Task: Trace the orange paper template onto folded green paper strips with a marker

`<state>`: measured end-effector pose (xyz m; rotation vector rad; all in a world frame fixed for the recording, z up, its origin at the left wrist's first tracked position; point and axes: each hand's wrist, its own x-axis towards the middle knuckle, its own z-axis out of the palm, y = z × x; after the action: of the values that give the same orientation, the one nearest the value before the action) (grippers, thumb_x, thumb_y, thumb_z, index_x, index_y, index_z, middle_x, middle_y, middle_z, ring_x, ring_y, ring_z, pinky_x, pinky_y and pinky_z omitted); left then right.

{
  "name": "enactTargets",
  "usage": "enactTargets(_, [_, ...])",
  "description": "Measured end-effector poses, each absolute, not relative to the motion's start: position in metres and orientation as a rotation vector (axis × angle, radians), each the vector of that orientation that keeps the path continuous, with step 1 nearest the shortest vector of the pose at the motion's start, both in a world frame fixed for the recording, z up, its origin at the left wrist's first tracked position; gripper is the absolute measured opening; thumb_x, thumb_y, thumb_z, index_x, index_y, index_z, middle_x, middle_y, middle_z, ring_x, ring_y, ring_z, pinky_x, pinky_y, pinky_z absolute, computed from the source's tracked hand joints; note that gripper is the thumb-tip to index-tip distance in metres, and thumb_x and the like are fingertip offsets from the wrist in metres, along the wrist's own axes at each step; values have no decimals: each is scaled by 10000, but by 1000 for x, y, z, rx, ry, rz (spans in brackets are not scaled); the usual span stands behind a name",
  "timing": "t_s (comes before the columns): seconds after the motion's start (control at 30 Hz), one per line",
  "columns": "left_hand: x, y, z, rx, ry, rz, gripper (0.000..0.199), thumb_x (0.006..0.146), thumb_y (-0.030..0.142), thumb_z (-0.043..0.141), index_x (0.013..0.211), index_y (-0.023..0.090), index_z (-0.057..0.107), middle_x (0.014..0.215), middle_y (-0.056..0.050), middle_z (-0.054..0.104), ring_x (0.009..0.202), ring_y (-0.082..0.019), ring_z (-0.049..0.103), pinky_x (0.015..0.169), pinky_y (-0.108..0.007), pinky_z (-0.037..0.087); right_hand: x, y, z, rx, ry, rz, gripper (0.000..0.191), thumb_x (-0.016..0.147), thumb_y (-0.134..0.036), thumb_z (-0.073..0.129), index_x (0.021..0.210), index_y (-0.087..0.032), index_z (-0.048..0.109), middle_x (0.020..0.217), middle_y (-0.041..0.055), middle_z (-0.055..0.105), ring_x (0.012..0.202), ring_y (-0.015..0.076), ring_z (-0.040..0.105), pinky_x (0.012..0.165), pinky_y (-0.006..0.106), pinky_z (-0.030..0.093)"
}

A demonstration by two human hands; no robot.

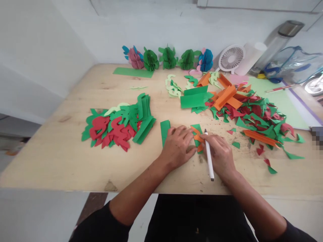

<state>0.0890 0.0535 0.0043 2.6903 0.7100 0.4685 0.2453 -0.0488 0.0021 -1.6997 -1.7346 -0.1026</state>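
Observation:
My left hand (pixel 178 144) lies on the table with its fingers stretched out, its fingertips at the edge of an orange paper cut-out (pixel 197 135). That cut-out rests on a folded green paper strip (pixel 196 127). In my right hand (pixel 221 154) is a white marker (pixel 209 158), slanting toward me with a dark tip at each end. The index fingertip of this hand touches the orange cut-out from the right. Another green strip (pixel 165 129) lies partly under my left fingers.
Red and green cut-outs (pixel 111 126) are piled at left. Paper scraps (pixel 262 117) and folded orange strips (pixel 225 96) cover the right. Along the wall stand several honeycomb paper figures (pixel 168 57), a small white fan (pixel 231 57) and a clear bottle (pixel 274 47).

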Motion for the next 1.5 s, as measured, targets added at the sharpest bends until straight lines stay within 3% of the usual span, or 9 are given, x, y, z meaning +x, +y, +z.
enactTargets(0.5, [89, 54, 5, 2694, 713, 453, 248, 877, 304, 562, 1083, 177, 615, 1322, -92, 620, 1268, -311, 486, 1033, -527, 347, 245, -49, 1, -1726, -1730, -63, 285, 927, -170, 495, 1151, -238, 658, 871, 60, 734, 795, 201, 682, 719, 350, 497])
enactTargets(0.83, [90, 53, 5, 2697, 712, 492, 312, 834, 351, 633, 1084, 165, 620, 1309, -99, 627, 1235, -322, 502, 1015, -533, 362, 244, -49, 2, -1704, -1711, -17, 283, 899, -142, 514, 1127, -232, 656, 906, 70, 734, 822, 209, 683, 712, 347, 554])
enactTargets(1.5, [90, 53, 5, 2689, 714, 478, 305, 840, 370, 620, 1081, 183, 613, 1319, -96, 621, 1254, -321, 492, 1035, -531, 344, 244, -50, 1, -1744, -1691, -56, 219, 917, -173, 513, 1084, -220, 647, 888, 71, 730, 791, 202, 676, 679, 323, 533])
